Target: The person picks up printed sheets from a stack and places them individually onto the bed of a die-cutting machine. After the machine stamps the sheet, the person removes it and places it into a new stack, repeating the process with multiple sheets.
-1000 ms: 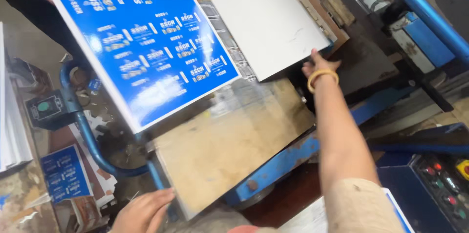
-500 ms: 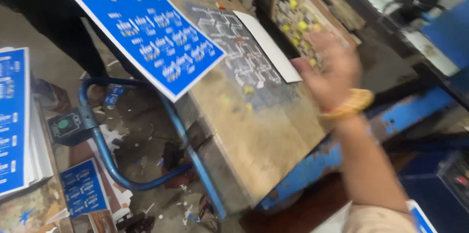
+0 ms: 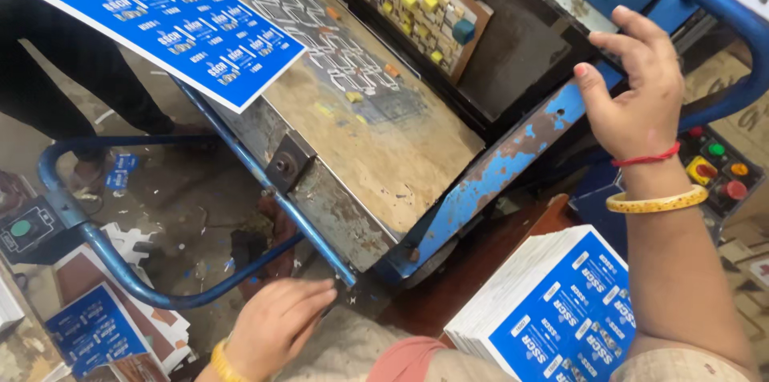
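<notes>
The right hand (image 3: 641,90) hangs half open and empty near the press's blue frame (image 3: 513,166); the left hand (image 3: 276,326) rests loosely curled, empty. Well left of both, the blue printed sheet (image 3: 160,18) overhangs the worktop (image 3: 384,158); it looks light, stiff, and best pinched at an edge.

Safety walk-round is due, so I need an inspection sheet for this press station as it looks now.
Surface: worn metal platen, scratched, with small scraps on it.
Job's things: blue printed sheet overhanging the platen's top left; stack of printed sheets at lower right.
Clutter: paper offcuts on the floor.
Hands: left hand low by the platen's front corner; right hand raised, open, empty.
Cables: nothing seen.
Surroundings: blue guard bar, button panel.
</notes>
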